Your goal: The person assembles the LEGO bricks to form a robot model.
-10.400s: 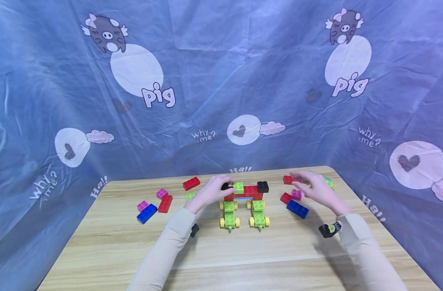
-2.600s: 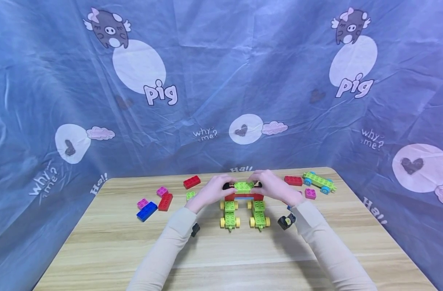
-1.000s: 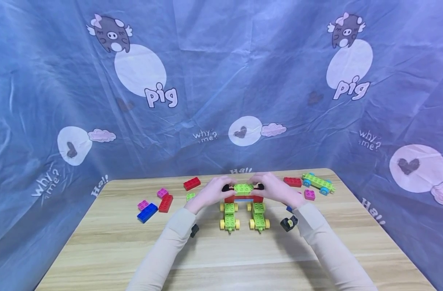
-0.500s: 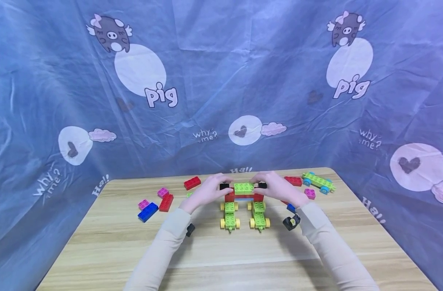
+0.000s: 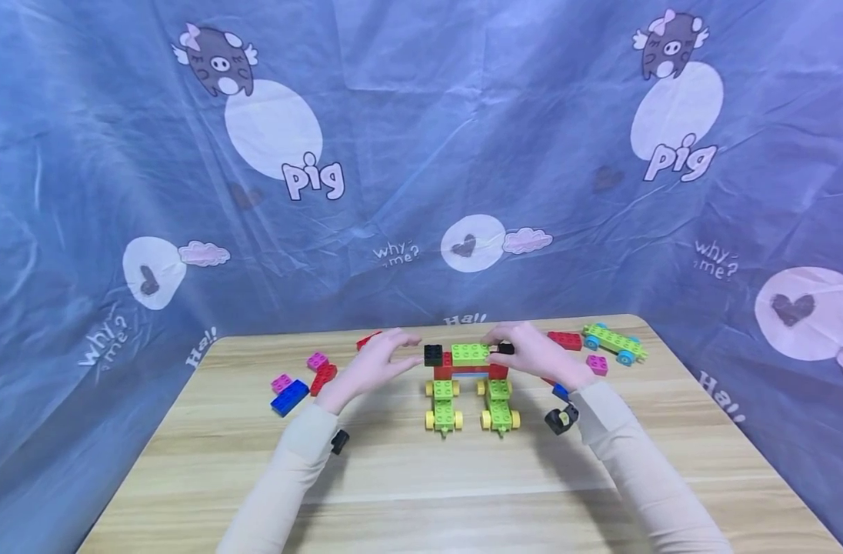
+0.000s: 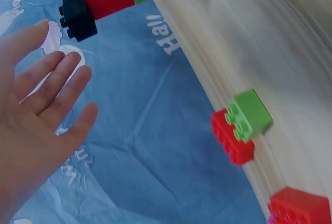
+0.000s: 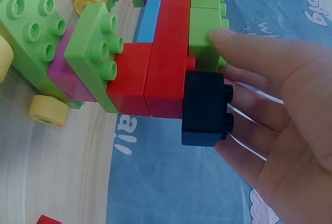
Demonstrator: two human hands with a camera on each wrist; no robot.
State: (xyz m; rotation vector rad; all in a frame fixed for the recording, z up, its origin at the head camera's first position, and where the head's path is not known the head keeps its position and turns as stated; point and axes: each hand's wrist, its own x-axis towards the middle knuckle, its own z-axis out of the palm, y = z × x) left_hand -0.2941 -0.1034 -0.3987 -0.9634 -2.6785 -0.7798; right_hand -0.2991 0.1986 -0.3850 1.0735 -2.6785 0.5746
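The wood-grained surface [image 5: 421, 492] spreads below both grips and carries the brick assembly [image 5: 470, 368], which stands on its wheels between them. The assembly is probably light and stiff, with smooth faces inclined to slip; its studded joints, rather than the plastic, are its likely weak points under prying. The person's left grip [image 5: 373, 365], fingers extended and apart, holds nothing and lies just beside the assembly's left end. The right grip [image 5: 532, 355] pinches near the other end, its thumb against the green bricks [image 7: 202, 32] and its fingers behind. Two green wheeled bases [image 5: 444, 415] reach from below the grips toward the person; they are apt to roll along that line if pushed. The red beam [image 7: 168, 53], between the grips, offers broad flat faces and is the soundest place to take hold, near each end. The green bricks sit side by side upon it and suit straight downward pressure. The left black brick [image 5: 432, 355], nearest the left grip, and the right black brick [image 7: 205, 110], within the right grip's curve, overhang the beam's ends; lifting by either would probably lever it loose.
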